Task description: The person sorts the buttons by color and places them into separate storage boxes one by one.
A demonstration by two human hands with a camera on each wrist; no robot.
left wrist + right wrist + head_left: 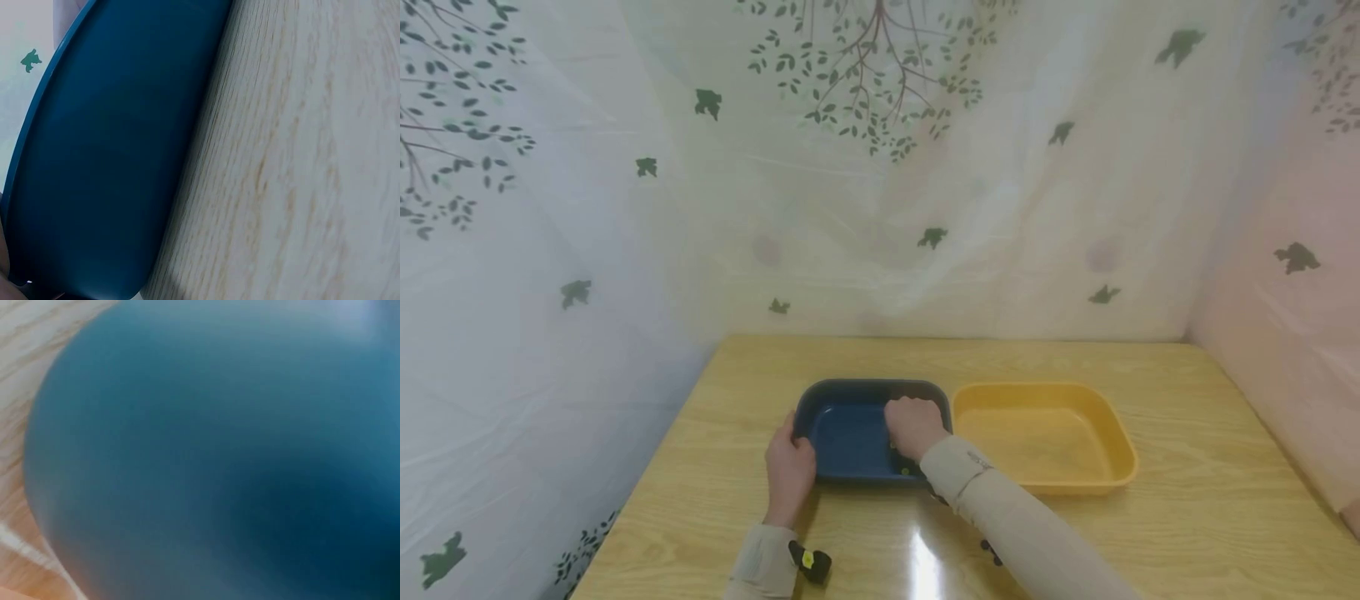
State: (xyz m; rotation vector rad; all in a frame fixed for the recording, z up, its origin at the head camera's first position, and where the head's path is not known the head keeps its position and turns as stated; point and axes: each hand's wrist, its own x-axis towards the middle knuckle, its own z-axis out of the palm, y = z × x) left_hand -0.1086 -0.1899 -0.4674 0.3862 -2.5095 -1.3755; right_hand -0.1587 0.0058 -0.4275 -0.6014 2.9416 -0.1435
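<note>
Gripping one end, your left hand (790, 475) in the head view has the blue tray (850, 437) stretching lengthwise rightward from those fingers; your right hand (916, 425) curls over the opposite end, nearer the yellow tray (1037, 442). Left wrist: the blue tray's wall extends away from your fingers. Right wrist: blurred blue; you cannot tell whether anything is held.
</note>
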